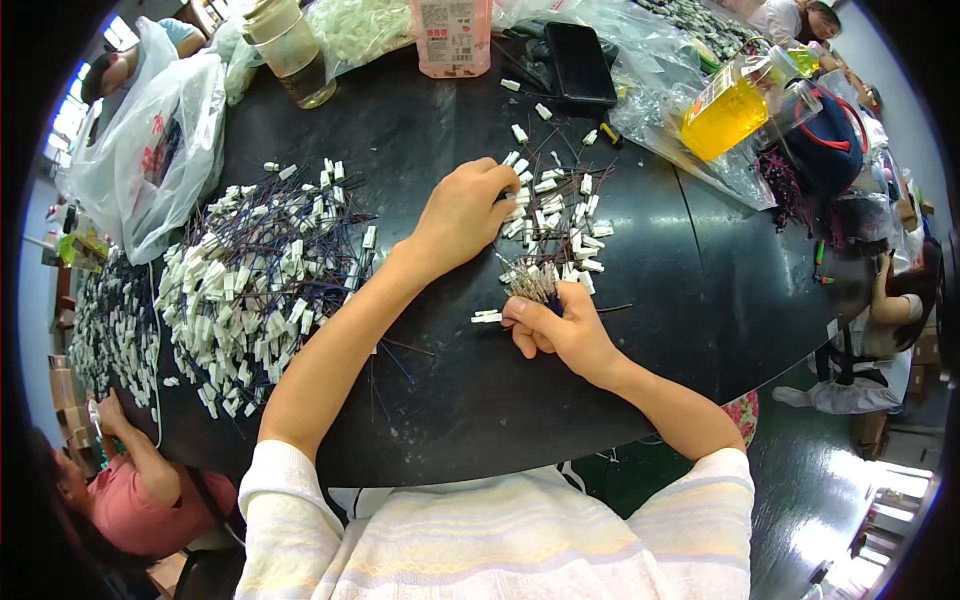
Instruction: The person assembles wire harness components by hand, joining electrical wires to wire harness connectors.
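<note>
My right hand [568,333] is closed round a bundle of thin wires [535,284], whose silvery metal tips point up and away from me. Just beyond it, my left hand [468,208] reaches to the left edge of a small pile of white plastic connectors with dark wires [548,212]. The left fingers are curled in, thumb and forefinger close together at the connectors; what lies between the tips is hidden. One loose white connector [486,317] lies left of my right hand.
A big heap of wired white connectors [235,285] covers the table's left side. Along the back stand a drink bottle [290,60], a pink container [452,40], a black phone [580,63] and a yellow-liquid bottle [728,112]. A person in pink [140,490] works at lower left.
</note>
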Action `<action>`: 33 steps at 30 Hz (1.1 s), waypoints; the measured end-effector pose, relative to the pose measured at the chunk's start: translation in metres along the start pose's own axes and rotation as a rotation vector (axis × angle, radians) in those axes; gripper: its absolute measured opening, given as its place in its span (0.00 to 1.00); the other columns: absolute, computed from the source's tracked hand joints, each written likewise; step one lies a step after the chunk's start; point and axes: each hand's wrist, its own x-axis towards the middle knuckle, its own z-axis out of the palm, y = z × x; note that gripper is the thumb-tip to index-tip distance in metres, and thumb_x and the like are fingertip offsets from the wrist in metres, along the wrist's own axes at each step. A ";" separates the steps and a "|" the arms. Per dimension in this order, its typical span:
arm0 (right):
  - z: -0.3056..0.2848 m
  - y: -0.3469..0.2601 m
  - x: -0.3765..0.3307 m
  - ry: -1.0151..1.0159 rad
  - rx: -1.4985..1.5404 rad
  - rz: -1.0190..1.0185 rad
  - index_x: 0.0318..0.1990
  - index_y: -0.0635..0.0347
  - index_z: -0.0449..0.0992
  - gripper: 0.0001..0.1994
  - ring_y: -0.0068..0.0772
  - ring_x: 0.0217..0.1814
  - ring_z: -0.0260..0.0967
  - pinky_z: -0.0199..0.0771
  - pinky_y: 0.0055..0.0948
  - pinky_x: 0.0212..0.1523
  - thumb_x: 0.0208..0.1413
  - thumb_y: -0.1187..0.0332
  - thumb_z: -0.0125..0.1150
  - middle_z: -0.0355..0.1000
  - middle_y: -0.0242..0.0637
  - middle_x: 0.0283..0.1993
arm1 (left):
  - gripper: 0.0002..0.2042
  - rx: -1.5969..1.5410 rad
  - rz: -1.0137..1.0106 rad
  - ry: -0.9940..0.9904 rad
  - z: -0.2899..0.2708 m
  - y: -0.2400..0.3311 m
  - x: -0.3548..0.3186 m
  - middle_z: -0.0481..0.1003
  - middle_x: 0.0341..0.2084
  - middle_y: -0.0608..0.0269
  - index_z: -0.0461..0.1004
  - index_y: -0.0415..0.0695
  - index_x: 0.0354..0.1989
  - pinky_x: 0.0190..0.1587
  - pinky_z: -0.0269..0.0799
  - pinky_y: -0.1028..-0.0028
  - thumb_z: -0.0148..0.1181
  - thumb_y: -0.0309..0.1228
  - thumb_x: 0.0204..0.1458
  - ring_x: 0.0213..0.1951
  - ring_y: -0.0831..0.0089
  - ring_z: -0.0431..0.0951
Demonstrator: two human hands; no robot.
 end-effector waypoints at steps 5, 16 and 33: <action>0.010 -0.008 -0.003 0.066 0.130 0.019 0.26 0.61 0.67 0.08 0.15 0.16 0.57 0.54 0.19 0.19 0.54 0.68 0.53 0.65 0.29 0.15 | 0.05 0.051 0.037 0.029 -0.003 -0.007 -0.012 0.69 0.26 0.56 0.69 0.36 0.28 0.30 0.66 0.70 0.56 0.21 0.42 0.26 0.64 0.71; 0.007 0.000 -0.001 0.087 0.045 -0.013 0.29 0.61 0.70 0.05 0.13 0.16 0.58 0.53 0.16 0.17 0.51 0.70 0.57 0.66 0.28 0.16 | 0.06 0.037 0.063 0.012 -0.001 0.004 -0.007 0.71 0.28 0.60 0.72 0.42 0.30 0.38 0.66 0.67 0.58 0.25 0.41 0.35 0.61 0.70; 0.006 0.003 -0.002 0.109 0.283 -0.021 0.35 0.64 0.72 0.06 0.12 0.15 0.53 0.46 0.14 0.14 0.52 0.71 0.55 0.68 0.32 0.19 | 0.10 0.092 0.155 -0.066 0.003 0.005 -0.004 0.70 0.32 0.59 0.73 0.42 0.36 0.40 0.67 0.68 0.57 0.23 0.42 0.38 0.61 0.69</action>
